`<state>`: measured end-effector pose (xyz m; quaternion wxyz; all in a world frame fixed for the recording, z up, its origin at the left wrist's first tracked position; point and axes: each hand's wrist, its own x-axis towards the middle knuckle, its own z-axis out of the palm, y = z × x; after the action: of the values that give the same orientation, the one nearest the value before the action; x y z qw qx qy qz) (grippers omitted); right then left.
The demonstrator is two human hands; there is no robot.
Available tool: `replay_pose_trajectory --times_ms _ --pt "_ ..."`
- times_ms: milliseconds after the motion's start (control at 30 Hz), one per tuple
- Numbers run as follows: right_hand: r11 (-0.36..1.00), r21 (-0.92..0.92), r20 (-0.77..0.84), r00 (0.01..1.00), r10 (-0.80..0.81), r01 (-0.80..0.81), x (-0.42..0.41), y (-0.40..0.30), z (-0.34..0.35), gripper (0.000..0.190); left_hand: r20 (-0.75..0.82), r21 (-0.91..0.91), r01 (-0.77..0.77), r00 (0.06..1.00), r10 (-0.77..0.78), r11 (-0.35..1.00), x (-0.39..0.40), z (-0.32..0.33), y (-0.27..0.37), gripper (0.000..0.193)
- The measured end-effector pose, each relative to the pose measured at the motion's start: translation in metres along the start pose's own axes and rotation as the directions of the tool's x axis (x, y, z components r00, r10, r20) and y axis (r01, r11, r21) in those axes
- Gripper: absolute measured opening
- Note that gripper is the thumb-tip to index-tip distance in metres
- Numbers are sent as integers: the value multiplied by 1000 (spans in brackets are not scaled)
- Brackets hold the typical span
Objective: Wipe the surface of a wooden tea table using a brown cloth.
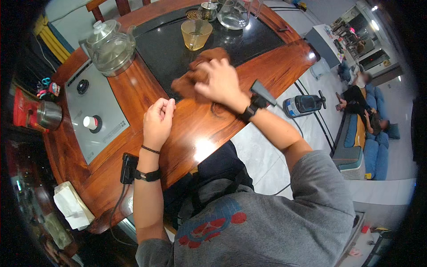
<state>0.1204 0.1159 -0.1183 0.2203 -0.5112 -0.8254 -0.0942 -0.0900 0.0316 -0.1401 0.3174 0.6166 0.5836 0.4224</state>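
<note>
My right hand (222, 81) is pressed onto a bunched brown cloth (186, 81), its fingers blurred. The cloth lies across the near border of a black tea tray (156, 50) and the wooden tabletop (190, 123). My left hand (156, 121) rests at the wood left of the cloth, fingers curled in, with nothing visible in it. Beyond the cloth stands a glass cup (196, 33) with a yellowish tint, upright on the tray. A glass kettle (111, 50) with a lid sits at the tray's left. Farther back is a glass pitcher (233, 16) beside a small glass pot (207, 12).
A grey panel (96, 110) at left carries a small white cup (90, 122). A metal canister (49, 115) and red bag (25, 110) stand beyond it. Tissues (71, 205) lie at the near left corner. A ride-on toy (303, 105) is on the floor; people sit on a sofa (350, 147).
</note>
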Motion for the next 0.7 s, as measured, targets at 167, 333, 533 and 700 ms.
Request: replay_pose_trajectory --times_ms 167,333,533,700 --pt "955 239 -10 983 -181 178 -39 -26 -20 51 12 -184 70 998 -69 980 -3 -9 1 26" --pt "971 229 -29 997 -69 74 -54 63 -36 55 -37 -60 60 997 -62 996 -4 -6 6 24" --pt "855 -73 -234 842 486 -513 -61 246 -28 52 -3 -47 119 993 -119 992 -4 -7 4 22" --pt "570 -249 -253 621 742 -783 -45 339 -20 59 51 -75 194 980 -190 978 -2 -8 9 22"
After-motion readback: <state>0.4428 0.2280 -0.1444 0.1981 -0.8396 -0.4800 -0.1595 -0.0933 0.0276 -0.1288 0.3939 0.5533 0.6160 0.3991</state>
